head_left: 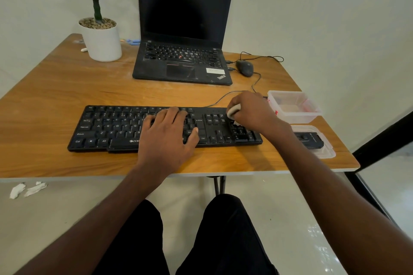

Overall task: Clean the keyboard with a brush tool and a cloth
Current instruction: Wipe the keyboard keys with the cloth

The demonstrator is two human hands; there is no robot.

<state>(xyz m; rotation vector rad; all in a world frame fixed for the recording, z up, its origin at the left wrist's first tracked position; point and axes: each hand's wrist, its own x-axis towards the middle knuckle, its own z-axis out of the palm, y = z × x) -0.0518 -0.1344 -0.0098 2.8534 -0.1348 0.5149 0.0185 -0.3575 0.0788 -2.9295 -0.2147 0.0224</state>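
Both knees sit below as my left hand lies flat, fingers relaxed, on the keyboard resting on the table. Right hand fingers clench a pale cloth over the number keys; a box stands just beyond.

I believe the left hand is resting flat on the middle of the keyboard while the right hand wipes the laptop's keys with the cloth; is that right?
Not quite. In the head view the right hand holds the cloth over the number-pad end of the keyboard, not the laptop, which sits untouched further back. The left hand does rest flat on the keyboard's middle.
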